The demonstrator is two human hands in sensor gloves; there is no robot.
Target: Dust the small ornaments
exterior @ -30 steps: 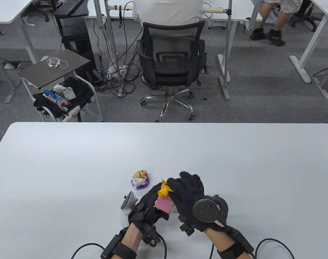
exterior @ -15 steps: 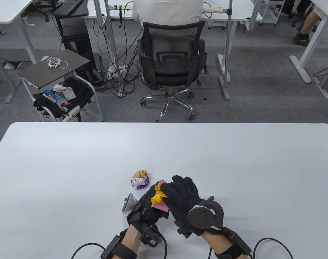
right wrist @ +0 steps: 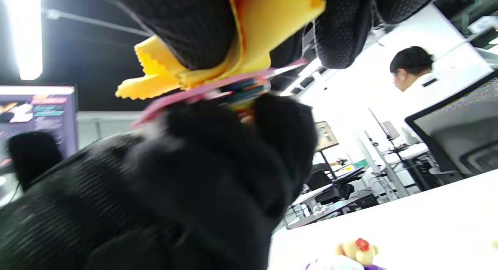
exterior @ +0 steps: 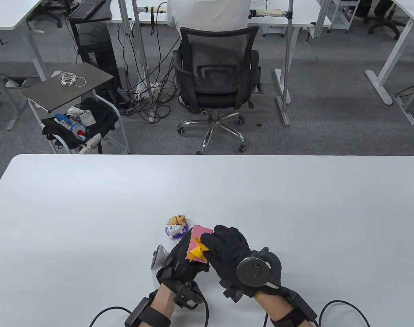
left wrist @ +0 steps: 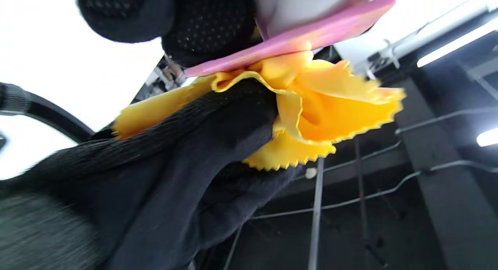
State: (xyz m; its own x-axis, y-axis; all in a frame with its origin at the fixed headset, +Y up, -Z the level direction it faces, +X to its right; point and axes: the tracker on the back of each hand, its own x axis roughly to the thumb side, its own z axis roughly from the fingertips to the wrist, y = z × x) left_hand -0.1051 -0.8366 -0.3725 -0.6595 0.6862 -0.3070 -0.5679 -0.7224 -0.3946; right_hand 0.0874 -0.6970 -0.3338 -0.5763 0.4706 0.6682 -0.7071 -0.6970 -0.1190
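Currently right hand [exterior: 231, 250] fingers curl over a crumpled yellow cloth with zigzag edges [exterior: 197, 252], pressing it onto the flat pink base of an ornament [exterior: 197, 242]. Left hand [exterior: 182, 259] fingers wrap around that ornament from below, base tilted up; its figure side is mostly hidden. Both hands meet at lower centre of the table view, above the white table [exterior: 91, 204]. Just up-left, a second small ornament, bear figures on a purple round base [exterior: 177, 226], sits on the table, untouched. Upper frame: person seated in a black mesh office chair [exterior: 215, 80].
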